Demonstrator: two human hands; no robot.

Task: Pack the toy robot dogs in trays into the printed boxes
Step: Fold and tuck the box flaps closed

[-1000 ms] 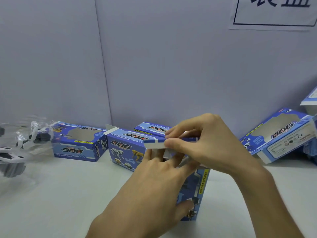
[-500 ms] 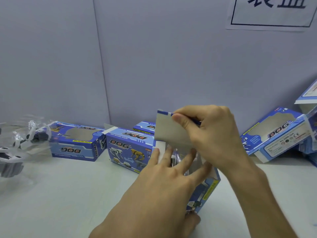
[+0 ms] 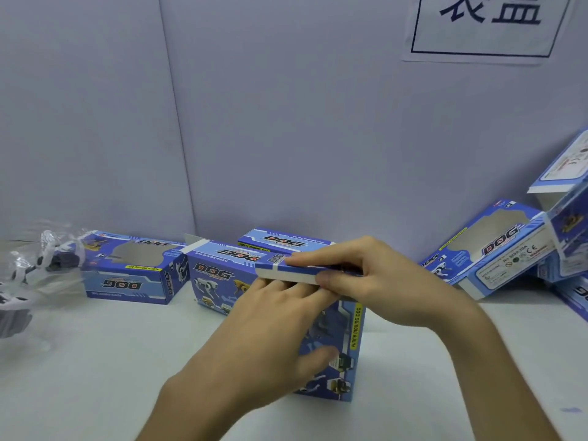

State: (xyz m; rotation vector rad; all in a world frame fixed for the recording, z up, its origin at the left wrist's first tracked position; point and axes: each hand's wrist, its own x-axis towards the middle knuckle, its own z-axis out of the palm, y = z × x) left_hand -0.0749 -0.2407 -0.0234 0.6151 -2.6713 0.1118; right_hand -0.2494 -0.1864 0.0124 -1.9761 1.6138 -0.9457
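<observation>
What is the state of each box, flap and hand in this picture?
upright box: stands on end, gripped by left hand.
top flap: folded level, pinched by right hand.
middle box: lying, end flap open.
right box: tilted, one end raised.
toy robot dog: in clear tray, unpacked.

At frame centre the left hand (image 3: 254, 342) grips an upright printed box (image 3: 348, 348) on the desk (image 3: 95, 361) while the right hand (image 3: 378, 281) pinches its top flap (image 3: 286, 272) level; more boxes (image 3: 133, 275) line the wall (image 3: 286, 122) behind
</observation>
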